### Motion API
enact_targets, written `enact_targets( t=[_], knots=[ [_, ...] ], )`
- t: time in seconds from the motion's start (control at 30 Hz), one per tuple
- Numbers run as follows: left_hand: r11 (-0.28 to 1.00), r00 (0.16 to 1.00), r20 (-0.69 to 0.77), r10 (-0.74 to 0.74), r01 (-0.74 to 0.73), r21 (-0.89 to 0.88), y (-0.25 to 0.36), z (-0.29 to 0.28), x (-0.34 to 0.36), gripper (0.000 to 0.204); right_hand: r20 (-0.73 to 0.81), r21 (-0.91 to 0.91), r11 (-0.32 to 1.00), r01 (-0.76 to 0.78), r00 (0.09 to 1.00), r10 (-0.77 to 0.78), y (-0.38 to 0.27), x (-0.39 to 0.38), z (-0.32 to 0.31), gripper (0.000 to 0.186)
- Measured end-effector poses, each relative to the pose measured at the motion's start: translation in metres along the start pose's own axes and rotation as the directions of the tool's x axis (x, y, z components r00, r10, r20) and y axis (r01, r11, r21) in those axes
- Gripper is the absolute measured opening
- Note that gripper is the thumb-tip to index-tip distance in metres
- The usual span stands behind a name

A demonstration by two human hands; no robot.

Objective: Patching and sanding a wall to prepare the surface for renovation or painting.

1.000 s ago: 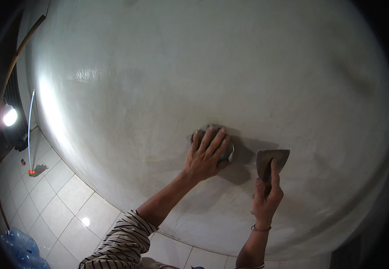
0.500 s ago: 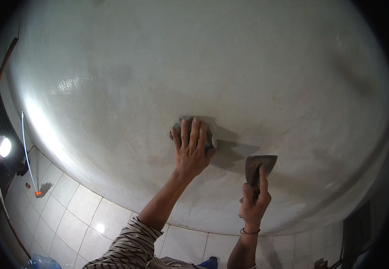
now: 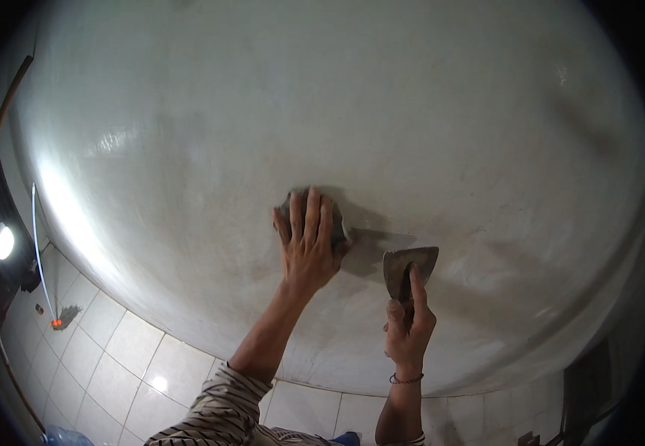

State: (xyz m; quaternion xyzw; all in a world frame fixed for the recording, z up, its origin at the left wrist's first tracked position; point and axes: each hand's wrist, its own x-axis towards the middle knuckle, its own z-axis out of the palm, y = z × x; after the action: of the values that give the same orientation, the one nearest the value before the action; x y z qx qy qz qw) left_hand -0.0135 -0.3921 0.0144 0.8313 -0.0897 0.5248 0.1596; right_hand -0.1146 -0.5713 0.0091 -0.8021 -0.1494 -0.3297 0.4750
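A person's left hand (image 3: 308, 249), fingers spread flat, presses a small grey sanding pad (image 3: 315, 215) against a broad off-white plastered wall (image 3: 352, 111), while the right hand (image 3: 409, 327), just to the right of the pad and slightly lower, is closed around the handle of a dull grey triangular metal scraper (image 3: 409, 266), the forefinger laid straight up the back of the blade. The pad lies near the middle of the wall, almost wholly covered by the palm and fingers, only its upper and right edges showing; the scraper's blade rests flat on the wall beside it, apart from the pad. The pad looks light and somewhat yielding, best governed by an open palm bearing evenly on its back, and likely to slip if pressed at one edge only. The scraper appears stiff, thin and light, its edge apt to gouge soft plaster; the handle is the place to take it, with a finger steadying the blade. One pad and one scraper are in view, and two hands, both the person's own. Below the wall lies a floor of pale square tiles (image 3: 114, 357); a striped sleeve (image 3: 211, 416) covers the left arm, a thin dark bracelet (image 3: 406, 380) rings the right wrist, and one bright lamp (image 3: 1, 241) glows far left of the pad.
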Motion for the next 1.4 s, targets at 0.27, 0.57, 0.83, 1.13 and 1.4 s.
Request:
enact_targets(
  t=[0.27,0.57,0.83,1.13,1.4],
  knots=[
    [0.995,0.999,-0.04,-0.032,0.028,-0.097,0.011,-0.025,0.041,0.079,0.005,0.085,0.995,0.047,0.999,-0.047,-0.015,0.004,0.012,0.055],
    [0.991,0.99,-0.137,0.013,-0.031,-0.132,0.006,-0.044,0.069,0.076,-0.013,0.198,0.98,0.022,1.0,-0.019,-0.018,0.006,0.019,0.053],
    [0.99,0.996,-0.086,0.008,-0.02,-0.141,0.007,-0.008,0.014,0.077,-0.013,0.188,0.982,-0.012,1.0,0.015,0.001,-0.008,0.027,0.057],
    [0.99,0.998,0.035,-0.056,0.06,-0.125,0.009,-0.012,-0.001,0.075,0.058,-0.01,0.993,0.119,0.991,-0.118,-0.01,0.013,0.015,0.052],
    [0.999,0.99,-0.14,0.017,-0.023,-0.042,0.004,-0.009,0.038,0.078,-0.022,0.059,0.995,0.079,0.997,-0.078,0.008,0.002,0.011,0.058]
  ],
)
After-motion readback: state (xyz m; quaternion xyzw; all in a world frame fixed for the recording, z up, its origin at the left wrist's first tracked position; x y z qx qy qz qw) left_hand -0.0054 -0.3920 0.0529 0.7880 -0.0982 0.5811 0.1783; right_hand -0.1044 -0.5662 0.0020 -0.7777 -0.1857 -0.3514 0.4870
